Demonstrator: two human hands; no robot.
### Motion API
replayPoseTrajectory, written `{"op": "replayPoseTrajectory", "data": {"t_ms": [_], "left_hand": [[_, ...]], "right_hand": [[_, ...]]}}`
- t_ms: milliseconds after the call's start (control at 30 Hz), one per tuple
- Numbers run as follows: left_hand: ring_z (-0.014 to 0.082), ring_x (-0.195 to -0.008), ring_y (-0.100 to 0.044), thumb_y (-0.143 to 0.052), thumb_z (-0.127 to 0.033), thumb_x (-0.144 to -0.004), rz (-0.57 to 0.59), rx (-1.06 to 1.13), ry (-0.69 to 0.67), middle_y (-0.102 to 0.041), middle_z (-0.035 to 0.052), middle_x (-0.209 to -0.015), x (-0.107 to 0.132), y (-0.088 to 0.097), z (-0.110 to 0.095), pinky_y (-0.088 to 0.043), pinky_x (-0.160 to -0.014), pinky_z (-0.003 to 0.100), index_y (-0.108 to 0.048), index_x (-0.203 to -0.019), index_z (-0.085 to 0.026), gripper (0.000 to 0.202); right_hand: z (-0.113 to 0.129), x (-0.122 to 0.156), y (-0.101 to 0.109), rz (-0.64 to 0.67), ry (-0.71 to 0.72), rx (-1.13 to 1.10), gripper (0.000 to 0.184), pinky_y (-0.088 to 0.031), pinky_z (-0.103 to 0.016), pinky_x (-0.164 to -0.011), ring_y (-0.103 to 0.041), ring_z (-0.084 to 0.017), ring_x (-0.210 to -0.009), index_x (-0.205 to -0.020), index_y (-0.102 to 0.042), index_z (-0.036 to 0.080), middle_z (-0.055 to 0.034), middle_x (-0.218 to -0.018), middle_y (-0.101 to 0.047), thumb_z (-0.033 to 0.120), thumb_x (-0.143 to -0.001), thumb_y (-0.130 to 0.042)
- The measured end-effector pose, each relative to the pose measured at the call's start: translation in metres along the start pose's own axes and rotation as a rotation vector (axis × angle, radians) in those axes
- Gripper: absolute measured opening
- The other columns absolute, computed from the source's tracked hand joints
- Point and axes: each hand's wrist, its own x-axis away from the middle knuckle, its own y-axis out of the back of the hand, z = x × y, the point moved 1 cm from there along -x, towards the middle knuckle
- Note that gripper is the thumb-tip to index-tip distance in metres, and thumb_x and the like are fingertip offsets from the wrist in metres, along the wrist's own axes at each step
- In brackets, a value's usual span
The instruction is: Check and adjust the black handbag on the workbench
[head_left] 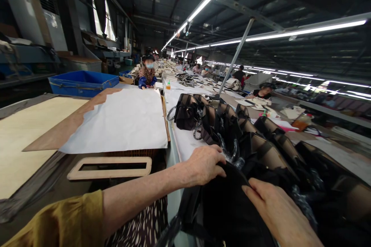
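A black bag (232, 208) stands at the near edge of the worktable, right in front of me. My left hand (204, 164) grips its upper rim on the left, fingers curled over the edge. On the right side of the same rim, my right hand (269, 198) pinches the black material between thumb and fingers. The lower part of the bag runs out of view at the bottom. Just beyond my hands stand several more black bags (210, 121) with tan inner sides, some with handles wrapped in clear plastic.
To the left lie a large white sheet (118, 119) on brown board and a pale oblong frame (110, 168). A blue bin (84, 83) stands behind them. A slanted metal post (236, 56) rises from the table. A masked co-worker (147, 71) sits farther along, near a small glue bottle (168, 85).
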Motion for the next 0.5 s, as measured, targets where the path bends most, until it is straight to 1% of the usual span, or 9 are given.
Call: {"op": "replayPoseTrajectory", "data": {"t_ms": [67, 200, 333, 433, 500], "left_hand": [[0.0206, -0.092, -0.057, -0.06, -0.034, -0.073, -0.018, -0.021, -0.012, -0.056, 0.0016, -0.112, -0.0022, -0.0003, -0.0018, -0.046, -0.076, 0.029, -0.066, -0.089, -0.022, 0.021], [0.0192, -0.097, -0.056, -0.059, -0.029, -0.075, -0.074, -0.031, -0.08, -0.055, 0.0009, -0.113, -0.0057, -0.0048, -0.0019, -0.044, -0.082, 0.027, -0.066, -0.091, -0.023, 0.019], [0.0168, -0.096, -0.055, -0.055, -0.028, -0.077, -0.053, -0.013, -0.12, -0.056, 0.0, -0.112, -0.0055, -0.0048, 0.0002, -0.042, -0.083, 0.025, -0.067, -0.085, -0.022, 0.015], [0.0159, -0.091, -0.056, -0.052, -0.024, -0.075, -0.032, -0.006, -0.109, -0.056, -0.0022, -0.112, -0.0031, -0.0001, -0.0009, -0.042, -0.077, 0.024, -0.065, -0.077, -0.02, 0.013], [0.0156, -0.082, -0.058, -0.052, -0.02, -0.069, 0.011, -0.027, -0.079, -0.057, -0.0023, -0.11, -0.0025, 0.0022, -0.0032, -0.042, -0.067, 0.025, -0.061, -0.07, -0.017, 0.01]], "right_hand": [[0.002, 0.0015, 0.0003, -0.002, -0.01, 0.0, 0.025, -0.034, -0.031, -0.06, -0.059, -0.021, -0.069, -0.066, -0.05, 0.025, -0.0002, -0.067, -0.063, 0.033, -0.084, -0.035], [0.0041, 0.0029, -0.0012, -0.016, -0.011, 0.003, 0.025, -0.033, -0.03, -0.059, -0.058, -0.021, -0.068, -0.066, -0.049, 0.024, -0.0007, -0.065, -0.061, 0.033, -0.084, -0.035], [0.0003, 0.0035, -0.0004, -0.042, 0.039, -0.018, 0.028, -0.033, -0.029, -0.058, -0.056, -0.018, -0.064, -0.063, -0.048, 0.023, -0.0006, -0.063, -0.06, 0.032, -0.085, -0.034], [-0.0041, 0.0044, 0.0037, -0.015, 0.102, -0.097, 0.03, -0.033, -0.026, -0.055, -0.054, -0.015, -0.058, -0.061, -0.048, 0.022, -0.0004, -0.061, -0.06, 0.033, -0.084, -0.034], [-0.0055, 0.0055, 0.0069, 0.018, 0.131, -0.145, 0.03, -0.034, -0.025, -0.052, -0.053, -0.015, -0.057, -0.061, -0.049, 0.021, -0.0002, -0.061, -0.059, 0.037, -0.083, -0.037]]}}
